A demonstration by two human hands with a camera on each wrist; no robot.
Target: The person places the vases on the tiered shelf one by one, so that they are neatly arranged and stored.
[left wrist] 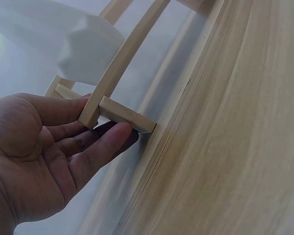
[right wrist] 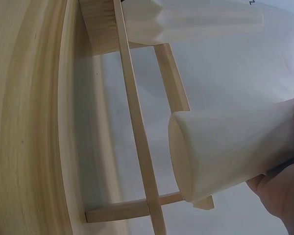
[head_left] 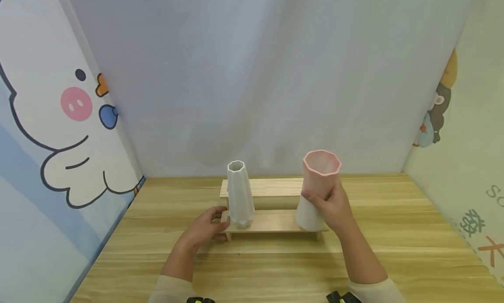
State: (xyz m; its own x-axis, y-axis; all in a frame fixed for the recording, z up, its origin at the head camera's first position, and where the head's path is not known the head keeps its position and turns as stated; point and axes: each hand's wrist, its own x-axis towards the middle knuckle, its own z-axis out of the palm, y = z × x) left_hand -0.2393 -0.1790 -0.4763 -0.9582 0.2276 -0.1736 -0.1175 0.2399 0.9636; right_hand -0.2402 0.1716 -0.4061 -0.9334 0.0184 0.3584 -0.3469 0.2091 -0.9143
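Observation:
A two-step wooden stand (head_left: 271, 221) sits on the table, its left end held by my left hand (head_left: 206, 226). In the left wrist view, that hand's (left wrist: 54, 152) thumb and fingers close around the board end and leg. A white faceted vase (head_left: 240, 196) stands upright on the lower step at the left. My right hand (head_left: 334, 205) grips a vase, pink above and white below (head_left: 320, 180), around its middle, over the stand's right end. In the right wrist view, the underside of this vase (right wrist: 225, 152) shows, close above the stand's bars (right wrist: 137, 117).
Wood-grain table (head_left: 271, 268) lies under everything. A pale grey curtain (head_left: 252, 84) hangs behind the stand. Printed panels border both sides: a white cartoon duck (head_left: 43, 97) at the left, a pale green panel (head_left: 464, 163) at the right.

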